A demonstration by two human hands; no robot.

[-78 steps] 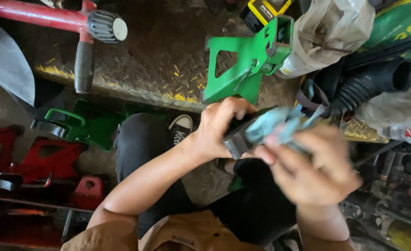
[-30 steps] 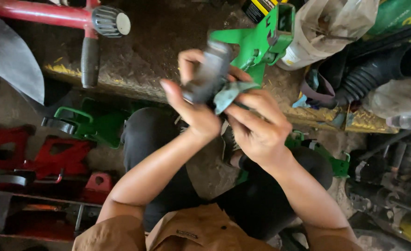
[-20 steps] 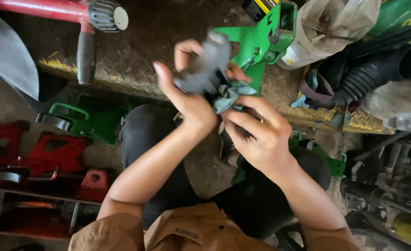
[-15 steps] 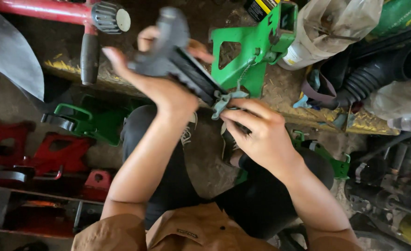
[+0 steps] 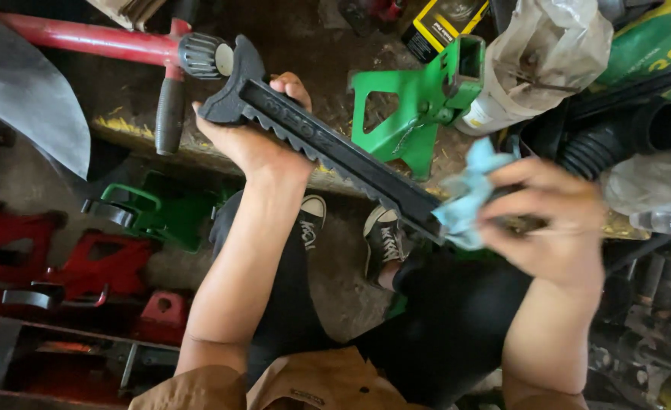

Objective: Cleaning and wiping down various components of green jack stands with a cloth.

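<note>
My left hand (image 5: 253, 140) grips the upper end of a long black toothed metal bar (image 5: 328, 148), a ratchet post with a saddle-shaped head at the top left. The bar slants down to the right across the view. My right hand (image 5: 552, 228) pinches a crumpled light-blue cloth (image 5: 468, 193) against the bar's lower end. Below the bar lie my legs in black trousers and a dark sneaker (image 5: 385, 235).
A green jack stand (image 5: 415, 106) sits on the metal ledge behind the bar. A red handle with a black grip (image 5: 172, 76) lies top left. Red stands (image 5: 85, 262) and a green one (image 5: 157, 209) rest at left. Black corrugated hose (image 5: 616, 140) and bags crowd the right.
My left hand has lifted and turned the bar, so its full length now slants across the view. My right hand with the cloth slid rightward to the bar's lower end.
</note>
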